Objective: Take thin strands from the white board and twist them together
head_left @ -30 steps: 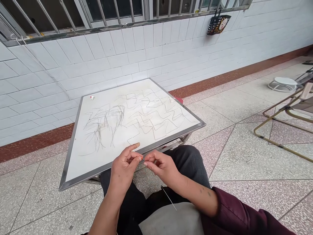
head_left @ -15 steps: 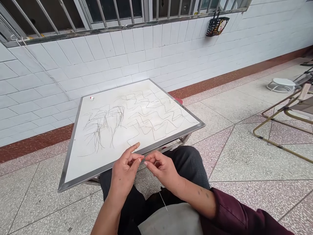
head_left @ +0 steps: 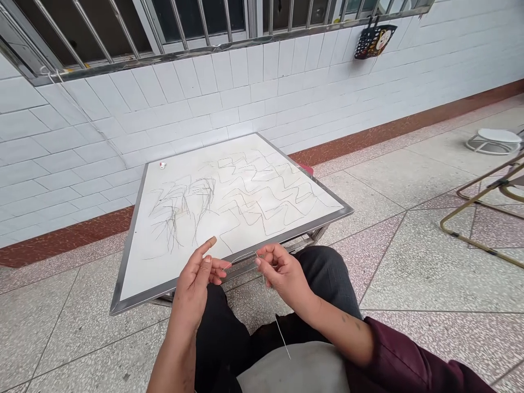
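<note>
A thin, pale wire (head_left: 279,325) is pinched between the thumb and fingers of my right hand (head_left: 282,273). One length of it curves left, and the other hangs down over my lap. My left hand (head_left: 194,284) has its index finger and thumb raised and apart. The curved length of wire meets the tips of its lower fingers; the thumb does not press on it. Both hands are in front of the near edge of a white table (head_left: 164,278) with a grey metal rim. Many thin, dark, bent strands (head_left: 262,202) lie on its top, zigzagged at right and bunched at left.
A small white and red object (head_left: 162,165) sits at the table's far left corner. Behind it is a tiled wall (head_left: 184,117) with a barred window. A dark basket (head_left: 374,41) hangs there. At right are a white stool (head_left: 493,139) and a metal-framed folding chair (head_left: 454,218).
My hands have moved apart, baring a curved length of wire between them. The left thumb has come away from its pinch. The whole view has shifted slightly.
</note>
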The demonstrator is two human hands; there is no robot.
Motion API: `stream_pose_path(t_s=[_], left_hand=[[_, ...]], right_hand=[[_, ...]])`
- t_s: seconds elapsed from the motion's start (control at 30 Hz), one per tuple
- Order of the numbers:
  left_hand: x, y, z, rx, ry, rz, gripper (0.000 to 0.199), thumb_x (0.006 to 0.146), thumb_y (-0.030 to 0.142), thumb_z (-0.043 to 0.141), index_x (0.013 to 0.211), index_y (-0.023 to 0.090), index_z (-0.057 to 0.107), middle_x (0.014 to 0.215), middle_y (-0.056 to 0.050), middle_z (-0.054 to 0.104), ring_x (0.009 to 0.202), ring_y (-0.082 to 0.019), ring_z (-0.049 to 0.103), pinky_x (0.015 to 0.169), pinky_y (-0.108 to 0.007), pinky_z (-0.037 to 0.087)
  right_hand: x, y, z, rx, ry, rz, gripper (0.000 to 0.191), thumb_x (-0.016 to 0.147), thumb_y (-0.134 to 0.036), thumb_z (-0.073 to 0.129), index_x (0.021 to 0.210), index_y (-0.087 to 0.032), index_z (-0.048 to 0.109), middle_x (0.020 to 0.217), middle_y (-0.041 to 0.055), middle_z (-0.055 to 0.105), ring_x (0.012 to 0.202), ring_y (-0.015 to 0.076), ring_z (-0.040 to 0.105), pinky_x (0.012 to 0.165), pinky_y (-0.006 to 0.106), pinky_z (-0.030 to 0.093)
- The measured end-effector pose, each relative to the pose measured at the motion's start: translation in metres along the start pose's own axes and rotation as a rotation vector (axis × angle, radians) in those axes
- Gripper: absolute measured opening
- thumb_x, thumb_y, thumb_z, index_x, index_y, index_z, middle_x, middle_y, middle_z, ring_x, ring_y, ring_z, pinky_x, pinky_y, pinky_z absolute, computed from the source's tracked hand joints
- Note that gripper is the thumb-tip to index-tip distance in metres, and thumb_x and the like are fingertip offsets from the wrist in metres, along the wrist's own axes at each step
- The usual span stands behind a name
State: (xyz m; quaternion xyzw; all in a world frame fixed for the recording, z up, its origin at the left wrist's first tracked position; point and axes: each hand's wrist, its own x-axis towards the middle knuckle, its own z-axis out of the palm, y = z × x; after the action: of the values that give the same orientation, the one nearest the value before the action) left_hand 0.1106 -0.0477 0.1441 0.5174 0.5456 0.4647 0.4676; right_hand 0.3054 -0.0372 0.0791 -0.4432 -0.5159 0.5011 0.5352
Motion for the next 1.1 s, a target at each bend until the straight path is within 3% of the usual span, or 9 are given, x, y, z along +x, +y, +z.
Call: stream_pose_path(t_s=[0.3,0.43,0.63,0.7,0.93,1.1], left_hand=[[-0.007,0.009,0.012,-0.007,0.045,-0.045,0.062,0.078,0.043,0.072,0.133,0.018,0.057,0.078,-0.004,0.073,0.067,-0.016,0.058,0.064,-0.027,0.046],[-0.008,0.000,0.019,-0.149,0.096,-0.014,0.059,0.082,0.046,0.068,0.133,0.019,0.056,0.092,-0.007,0.074,0.072,-0.016,0.060,0.067,-0.028,0.046],[-0.017,-0.017,0.042,-0.112,-0.189,-0.185,0.037,0.080,0.043,0.071,0.107,0.018,0.071,0.088,-0.009,0.075,0.078,-0.019,0.065,0.068,-0.028,0.046],[-0.020,-0.017,0.052,-0.103,-0.230,-0.205,0.035,0.078,0.042,0.072,0.104,0.019,0.072,0.086,-0.008,0.075,0.079,-0.020,0.066,0.069,-0.029,0.047],[-0.018,-0.018,0.072,-0.208,-0.109,-0.175,0.033,0.073,0.035,0.076,0.100,0.017,0.069,0.073,-0.003,0.071,0.072,-0.016,0.064,0.062,-0.025,0.047],[-0.017,-0.021,0.066,-0.304,0.045,-0.146,0.058,0.071,0.033,0.079,0.123,0.018,0.058,0.072,0.001,0.070,0.072,-0.015,0.064,0.064,-0.025,0.050]], right_hand=[[-0.001,-0.003,0.000,-0.029,0.007,-0.017,0.021,0.086,-0.037,0.062,0.101,-0.023,0.060,0.067,-0.0064,0.052,0.042,0.0074,0.050,0.042,0.021,0.042],[0.001,-0.008,0.000,-0.014,0.035,-0.011,0.022,0.086,-0.039,0.062,0.100,-0.022,0.059,0.067,-0.0057,0.054,0.043,0.0077,0.049,0.043,0.021,0.041],[0.004,-0.015,-0.004,-0.049,0.107,-0.064,0.020,0.085,-0.037,0.062,0.098,-0.022,0.060,0.065,-0.0061,0.051,0.047,0.0078,0.043,0.046,0.021,0.037],[0.004,-0.014,-0.004,-0.077,0.121,-0.082,0.020,0.085,-0.036,0.062,0.099,-0.021,0.061,0.065,-0.0056,0.053,0.050,0.0086,0.045,0.049,0.022,0.040],[0.005,-0.010,-0.002,-0.065,0.071,-0.063,0.023,0.085,-0.036,0.064,0.102,-0.022,0.062,0.075,-0.0036,0.061,0.054,0.0087,0.051,0.051,0.021,0.045],[0.001,-0.002,-0.010,-0.148,0.037,-0.245,0.020,0.091,-0.032,0.059,0.108,-0.022,0.061,0.087,0.0023,0.064,0.073,0.0136,0.060,0.058,0.023,0.050]])
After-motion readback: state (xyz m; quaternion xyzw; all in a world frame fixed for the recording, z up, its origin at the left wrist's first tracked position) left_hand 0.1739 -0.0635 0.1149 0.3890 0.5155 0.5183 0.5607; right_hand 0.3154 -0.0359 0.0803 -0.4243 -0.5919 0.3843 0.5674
